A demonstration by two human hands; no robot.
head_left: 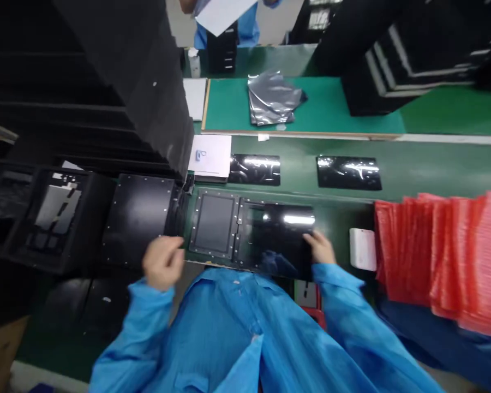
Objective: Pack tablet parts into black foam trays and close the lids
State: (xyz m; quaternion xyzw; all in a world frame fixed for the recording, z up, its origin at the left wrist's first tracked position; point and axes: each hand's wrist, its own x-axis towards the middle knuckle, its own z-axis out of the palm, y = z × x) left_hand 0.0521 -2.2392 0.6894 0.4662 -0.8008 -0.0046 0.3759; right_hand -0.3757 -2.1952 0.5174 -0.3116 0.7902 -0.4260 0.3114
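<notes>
On the bench in front of me lies a hinged black fixture with a framed left half [214,222] and a flat right half [249,237]. A glossy black screen panel [288,240] rests over the right half. My right hand [321,248] pinches its right edge between thumb and fingers. My left hand [162,263] is loosely curled, thumb and forefinger apart, with nothing visible in it. It hovers at the lower right corner of a black plate with screws along its edges [138,218], left of the fixture.
Black foam trays [147,93] tower at the left. Two glossy panels [349,172] lie behind the fixture, one partly under a paper sheet [210,155]. A white box [362,249] and red bubble bags [429,251] stand right. Silver bags [273,101] and another person's blue sleeve [249,27] are farther back.
</notes>
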